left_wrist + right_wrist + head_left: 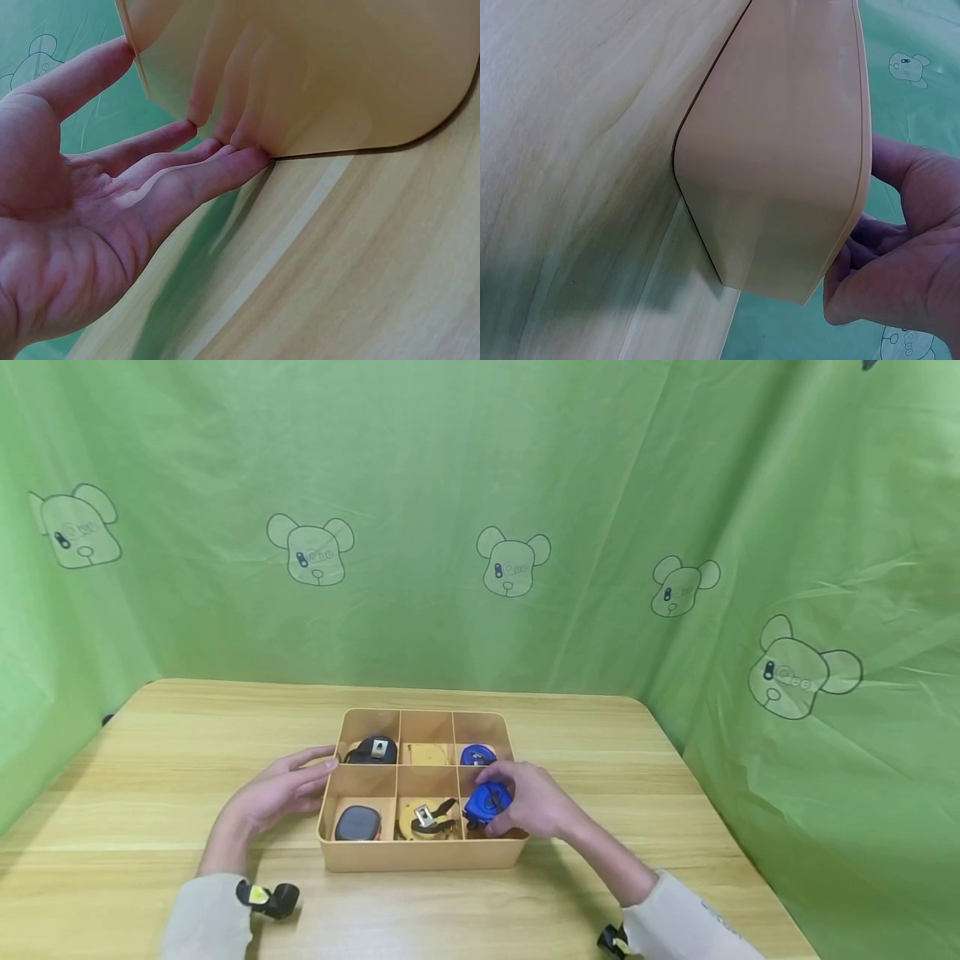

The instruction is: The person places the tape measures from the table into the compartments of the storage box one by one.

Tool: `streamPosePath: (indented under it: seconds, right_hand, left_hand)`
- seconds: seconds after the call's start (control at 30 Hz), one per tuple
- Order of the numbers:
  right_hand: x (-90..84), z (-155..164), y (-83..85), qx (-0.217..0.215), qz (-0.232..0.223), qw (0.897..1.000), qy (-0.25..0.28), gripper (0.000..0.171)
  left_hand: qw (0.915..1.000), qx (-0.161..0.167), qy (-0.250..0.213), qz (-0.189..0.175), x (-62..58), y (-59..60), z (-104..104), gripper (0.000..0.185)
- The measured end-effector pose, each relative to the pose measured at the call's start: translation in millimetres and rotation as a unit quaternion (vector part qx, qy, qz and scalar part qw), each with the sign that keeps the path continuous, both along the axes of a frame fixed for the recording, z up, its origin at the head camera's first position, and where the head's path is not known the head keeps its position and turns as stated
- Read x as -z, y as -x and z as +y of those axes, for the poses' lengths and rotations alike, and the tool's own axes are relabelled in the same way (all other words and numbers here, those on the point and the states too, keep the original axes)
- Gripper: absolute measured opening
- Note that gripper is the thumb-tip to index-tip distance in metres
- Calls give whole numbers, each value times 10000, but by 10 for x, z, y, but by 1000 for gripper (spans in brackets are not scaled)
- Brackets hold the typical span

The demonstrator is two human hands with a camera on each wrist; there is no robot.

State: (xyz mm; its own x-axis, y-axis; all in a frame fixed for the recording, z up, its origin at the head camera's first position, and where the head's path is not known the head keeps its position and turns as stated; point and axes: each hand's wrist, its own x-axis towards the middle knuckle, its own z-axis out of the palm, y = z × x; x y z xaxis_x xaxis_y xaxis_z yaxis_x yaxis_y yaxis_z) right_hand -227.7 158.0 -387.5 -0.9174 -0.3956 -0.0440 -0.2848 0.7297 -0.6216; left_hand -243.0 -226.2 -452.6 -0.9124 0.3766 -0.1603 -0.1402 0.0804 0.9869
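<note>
Right hand [534, 800] gripping blue tape measure [488, 801] over lower-right compartment of organizer box [420, 854], not released; left hand [281, 791] flat-fingered against box's left wall; other five compartments filled.

The blue tape measure [487, 802] is small and round-cornered, with a dark patch on its face. It is tipped up at the front right pocket of the tan box [420, 853], and the right hand [534, 797] has its fingers curled round it. The box is a low plastic tray with six pockets. It sits flat in the middle of the bench [150, 760]. The left hand [279, 792] touches its left wall with straight fingers.
</note>
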Motion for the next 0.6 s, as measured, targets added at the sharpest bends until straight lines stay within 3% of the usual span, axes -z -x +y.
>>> streamPosePath:
  seconds: [0.6]
  right_hand:
    - [11,18,33,-40,-153,9989,453,56]
  left_hand:
    - [10000,-23,-32,-9,7,7,-1,75]
